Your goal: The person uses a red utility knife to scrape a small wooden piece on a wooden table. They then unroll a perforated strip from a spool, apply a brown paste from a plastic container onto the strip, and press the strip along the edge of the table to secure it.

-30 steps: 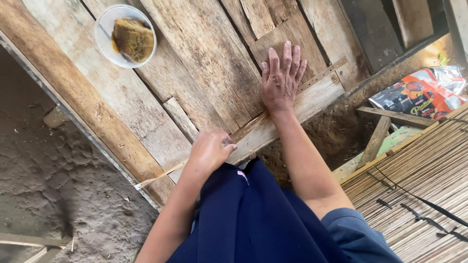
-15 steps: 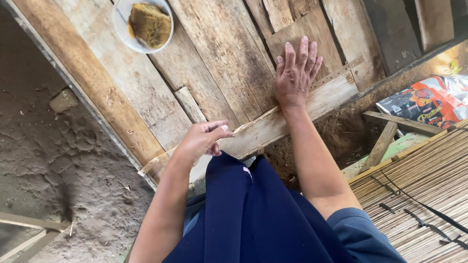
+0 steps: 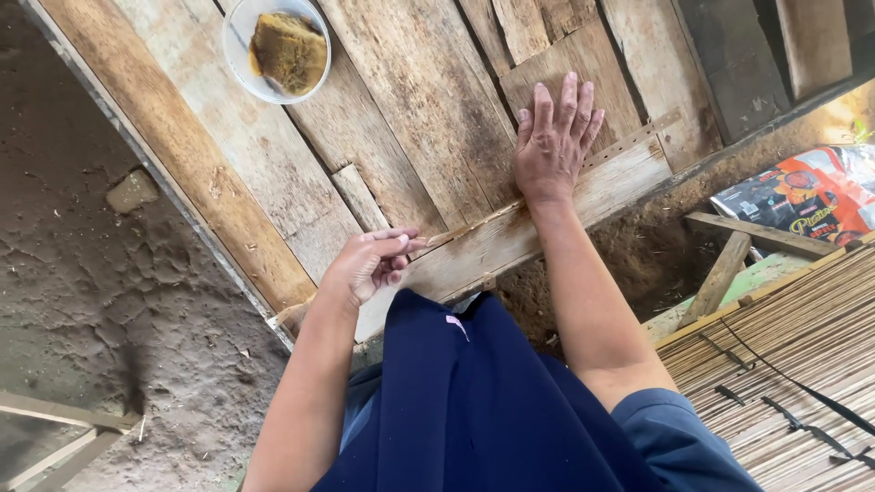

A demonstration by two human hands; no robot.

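A thin bamboo strip (image 3: 474, 228) lies along the front edge of the weathered plank platform (image 3: 401, 118). The left hand (image 3: 369, 264) pinches its near end, fingers curled close, though the grip itself is hard to make out. The right hand (image 3: 554, 137) presses flat on the boards, fingers spread. A white bowl (image 3: 239, 55) holding a brownish block sits well apart at the far side.

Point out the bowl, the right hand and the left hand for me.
bowl (image 3: 239, 68): head view, left rim.
right hand (image 3: 551, 146): head view, back of the hand, flat on a plank.
left hand (image 3: 365, 267): head view, knuckles, fingers curled.
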